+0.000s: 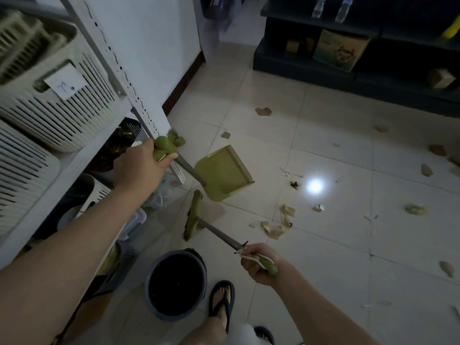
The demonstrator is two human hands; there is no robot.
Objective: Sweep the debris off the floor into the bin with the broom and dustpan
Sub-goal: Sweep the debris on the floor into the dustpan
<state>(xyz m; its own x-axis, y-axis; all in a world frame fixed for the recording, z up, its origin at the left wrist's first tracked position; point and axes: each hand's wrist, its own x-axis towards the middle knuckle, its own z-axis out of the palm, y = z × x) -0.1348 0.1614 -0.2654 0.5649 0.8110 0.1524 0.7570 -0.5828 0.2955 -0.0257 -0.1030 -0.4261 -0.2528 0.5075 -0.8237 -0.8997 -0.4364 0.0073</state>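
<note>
My left hand (142,165) grips the green top of the long-handled dustpan (222,173), whose olive pan hangs tilted just above the floor. My right hand (260,263) holds the green grip of the broom; its metal shaft runs up-left to the green broom head (193,215), which rests on the tiles just below the pan. A grey bin (153,270) with a dark inside stands on the floor in front of my feet. Scraps of brown paper and other debris (276,226) lie scattered over the tiles to the right.
A white metal shelf unit (112,61) with slatted plastic baskets fills the left side. A dark low shelf (311,63) with a cardboard box and bottles runs along the back right. My sandalled foot (221,302) stands beside the bin. A bright light spot reflects off the tiles.
</note>
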